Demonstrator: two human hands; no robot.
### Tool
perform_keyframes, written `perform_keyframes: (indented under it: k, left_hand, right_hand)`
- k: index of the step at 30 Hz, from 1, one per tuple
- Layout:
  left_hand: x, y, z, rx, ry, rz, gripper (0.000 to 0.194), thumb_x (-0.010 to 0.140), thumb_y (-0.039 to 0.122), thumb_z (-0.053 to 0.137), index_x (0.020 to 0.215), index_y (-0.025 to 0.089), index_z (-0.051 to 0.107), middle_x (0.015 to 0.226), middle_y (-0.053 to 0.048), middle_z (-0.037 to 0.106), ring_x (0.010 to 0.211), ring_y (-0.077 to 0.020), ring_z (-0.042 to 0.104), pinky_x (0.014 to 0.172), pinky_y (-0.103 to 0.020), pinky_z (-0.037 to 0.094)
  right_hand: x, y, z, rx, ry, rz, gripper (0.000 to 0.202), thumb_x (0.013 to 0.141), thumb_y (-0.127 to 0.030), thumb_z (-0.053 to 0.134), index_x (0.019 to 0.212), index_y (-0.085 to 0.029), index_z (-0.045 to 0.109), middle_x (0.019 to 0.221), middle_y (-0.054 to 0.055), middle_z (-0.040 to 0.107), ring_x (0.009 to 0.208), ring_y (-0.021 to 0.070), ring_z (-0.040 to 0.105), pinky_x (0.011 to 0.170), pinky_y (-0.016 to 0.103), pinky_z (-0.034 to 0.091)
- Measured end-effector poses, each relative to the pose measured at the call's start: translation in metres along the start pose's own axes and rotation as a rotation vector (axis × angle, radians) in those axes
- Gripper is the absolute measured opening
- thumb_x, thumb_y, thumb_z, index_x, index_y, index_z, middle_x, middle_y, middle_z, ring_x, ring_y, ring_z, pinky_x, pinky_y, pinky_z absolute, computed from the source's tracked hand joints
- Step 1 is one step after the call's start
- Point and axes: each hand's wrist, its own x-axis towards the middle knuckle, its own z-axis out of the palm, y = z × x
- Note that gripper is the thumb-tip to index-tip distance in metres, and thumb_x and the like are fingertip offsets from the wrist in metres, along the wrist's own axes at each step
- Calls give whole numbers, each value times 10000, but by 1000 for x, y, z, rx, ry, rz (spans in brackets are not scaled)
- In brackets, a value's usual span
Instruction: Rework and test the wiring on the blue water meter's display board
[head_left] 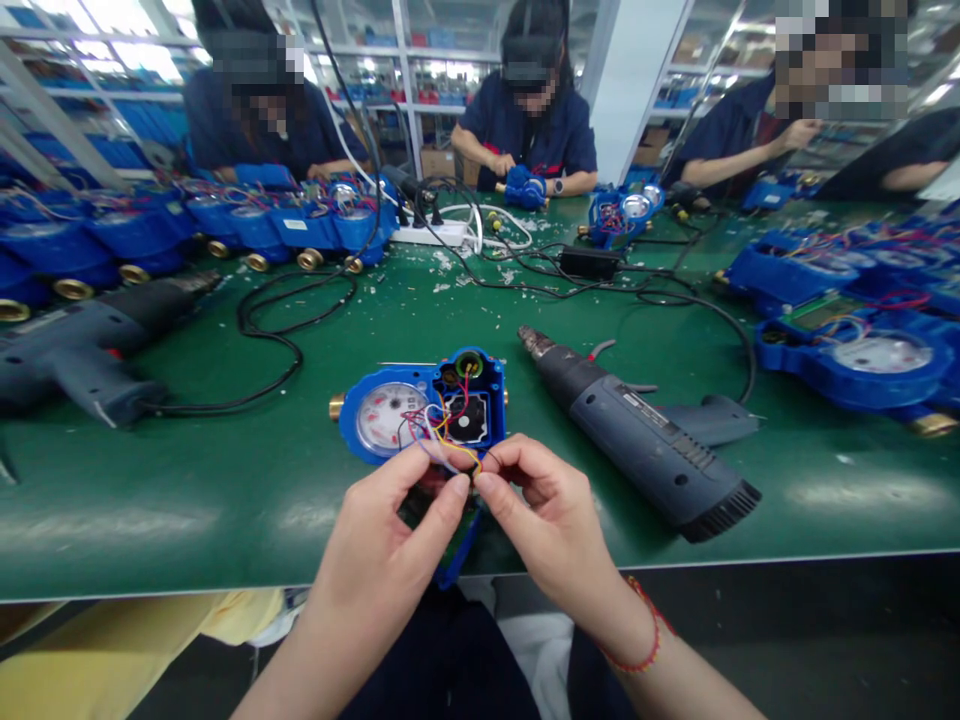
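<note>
Head camera view, looking down: nearest us, a red beaded or braided bracelet (651, 635) circles our right wrist. Our left hand (386, 530) and right hand (551, 515) meet above the front edge of the green tabletop (225, 480), fingers pinched together on thin wires (471, 455), one of them yellow; the ends look too small and shadowed for us to be sure how they join. Beneath our hands, partly hidden, a narrow blue piece (452, 573) reaches over the edge. Just beyond our fingertips lies the blue meter (433, 385), its round dial (386, 422) to the left and an open compartment, with red wires inside, to the right. Near it on the right, a dark grey heat gun (637, 425) lies on its side; a second heat gun (97, 345) lies well apart at far left. Farther back, blue meters line up at left (52, 245) and more sit at right (847, 355). Between them we find a white power strip (431, 235) among black cords. Across the tabletop, a co-worker (480, 125) in dark blue handles another blue meter (525, 188), with shelves (439, 65) behind.
</note>
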Motion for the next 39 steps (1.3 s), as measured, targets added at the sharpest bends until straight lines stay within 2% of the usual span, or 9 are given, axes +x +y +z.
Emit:
perform_keyframes:
  k: [4,8,11,15,20,26,30,34,39]
  left_hand:
    - [-1,-2,4,-56,47,10,67,834,226,666,809,237,727,823,51,736,781,-113,659,723,-156,482]
    - [-2,-6,6,-102,81,-69,113,833,231,650,735,213,703,606,65,644,546,-82,575,536,-136,441]
    - [-2,-8,6,-127,105,-104,103,814,225,643,725,202,690,554,67,610,480,-74,544,487,-126,427]
    - [2,-7,5,-165,69,-104,138,802,231,639,674,184,655,535,57,605,463,-72,562,468,-115,433]
    - [4,-6,2,-150,29,-94,127,825,224,616,710,186,654,532,58,601,461,-70,565,465,-111,427]
    - [2,-5,0,-199,56,-126,188,885,256,550,732,169,616,498,46,589,420,-70,524,443,-120,410]
    - [3,-6,2,-273,64,-170,135,865,243,598,752,170,585,669,6,710,444,-72,578,484,-139,475]
    - [4,-6,1,-274,51,-164,132,878,232,594,757,177,591,658,18,696,493,-84,607,529,-152,503]
    - [4,-5,-1,-239,2,-136,119,873,266,593,803,176,625,654,22,668,526,-102,612,516,-171,495]
  right_hand:
    - [-1,-1,0,-44,-52,-27,119,897,-180,593,779,-169,596,744,-23,569,689,87,510,628,189,397]
    - [-2,2,0,18,-16,8,153,905,-206,586,755,-172,580,720,-34,541,658,76,481,591,182,378]
    - [-3,3,1,54,-1,15,143,901,-187,570,758,-173,569,731,-31,543,665,74,488,582,177,377]
    - [-4,3,4,63,-12,-11,81,882,-201,626,805,-177,616,765,-24,604,693,78,551,621,171,429]
    - [-2,1,5,-87,23,-87,104,873,-161,630,770,-169,618,757,-18,607,695,79,553,639,183,426]
    - [2,9,4,287,73,230,247,842,-369,658,741,-173,546,634,-36,554,523,70,509,503,175,445]
    - [1,12,5,364,87,245,337,842,-462,668,742,-172,530,646,-20,587,517,71,527,492,174,470]
    - [1,6,4,350,43,216,282,852,-407,657,766,-158,557,703,-13,584,542,54,507,506,159,457]
    - [2,1,2,313,-24,279,183,787,-316,685,762,-154,602,674,-18,565,544,63,493,510,174,462]
